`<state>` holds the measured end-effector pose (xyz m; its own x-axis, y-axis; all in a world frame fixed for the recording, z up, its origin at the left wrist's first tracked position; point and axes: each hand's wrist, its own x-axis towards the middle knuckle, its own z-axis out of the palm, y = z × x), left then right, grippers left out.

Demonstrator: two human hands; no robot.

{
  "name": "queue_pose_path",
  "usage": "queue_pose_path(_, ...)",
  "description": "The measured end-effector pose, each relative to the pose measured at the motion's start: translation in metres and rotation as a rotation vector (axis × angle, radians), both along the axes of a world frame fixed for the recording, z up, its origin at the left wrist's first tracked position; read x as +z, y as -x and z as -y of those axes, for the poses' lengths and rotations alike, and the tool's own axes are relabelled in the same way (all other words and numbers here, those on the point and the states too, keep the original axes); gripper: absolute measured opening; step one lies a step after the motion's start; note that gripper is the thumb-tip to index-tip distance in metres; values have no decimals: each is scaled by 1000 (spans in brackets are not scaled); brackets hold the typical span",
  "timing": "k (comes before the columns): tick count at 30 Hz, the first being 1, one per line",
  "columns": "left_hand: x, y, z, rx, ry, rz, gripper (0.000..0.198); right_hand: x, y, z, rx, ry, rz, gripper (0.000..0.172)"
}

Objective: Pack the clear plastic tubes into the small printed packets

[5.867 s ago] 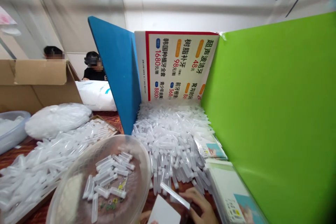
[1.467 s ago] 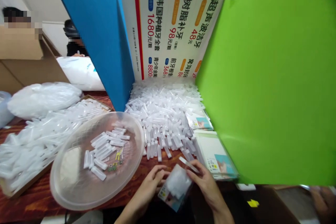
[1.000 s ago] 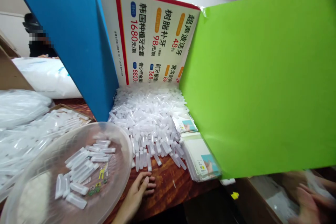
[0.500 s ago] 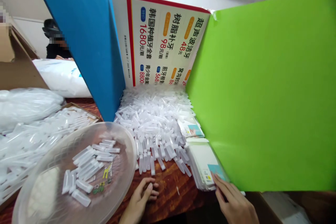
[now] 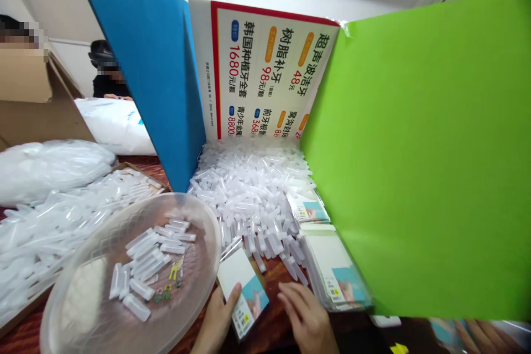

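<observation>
- Head view, lower centre of the frame: the left hand has its thumb and fingers clamped on the near end of a printed bag, a flat white-and-teal packet lying on the table's near edge between the dish and the stack.
- Just right of it, the right hand rests palm down on the wood, fingers loosely together and gripping nothing (its fingertips sit just short of the bag).
- Progress, as a judgement: only a small batch of capped tubes lies in the clear dish at lower left, while the big tube pile at centre looks barely touched, so most of the work seems left. A stack of printed bags waits at lower right.
- Surface: a dark reddish wooden table, crowded; more tubes fill a shallow cardboard tray at left, with a stuffed plastic bag behind.
- Room: a blue panel, a price poster and a green panel fence the pile; a cardboard box and another person show at upper left.
</observation>
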<state>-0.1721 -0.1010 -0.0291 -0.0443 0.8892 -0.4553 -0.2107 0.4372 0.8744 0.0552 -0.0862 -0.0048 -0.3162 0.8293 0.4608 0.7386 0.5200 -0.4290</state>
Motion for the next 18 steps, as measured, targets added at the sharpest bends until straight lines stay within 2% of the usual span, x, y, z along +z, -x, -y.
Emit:
queue_pose_path(2, 5, 11, 4, -94, -42, -17, 75, -14, -2, -12, -229, -8, 55, 28)
queue_pose_path(3, 8, 16, 7, -133, -61, -3, 71, -20, -2, -18, -299, 11, 105, 31)
queue_pose_path(5, 10, 21, 12, -170, -92, 41, 69, -29, 0, -26, -368, 54, 182, 37)
queue_pose_path(7, 10, 22, 15, -155, -110, 84, 71, -34, 4, -30, -389, 81, 165, 40)
queue_pose_path(11, 4, 21, 15, -135, -110, 142, 70, -30, 6, -33, -302, 169, -175, 40)
queue_pose_path(15, 3, 22, 11, -221, -154, 240, 76, -17, -1, -33, -159, 397, -529, 45)
queue_pose_path(18, 7, 23, 9, -307, -103, 205, 78, -12, -6, -28, -118, 531, -725, 43)
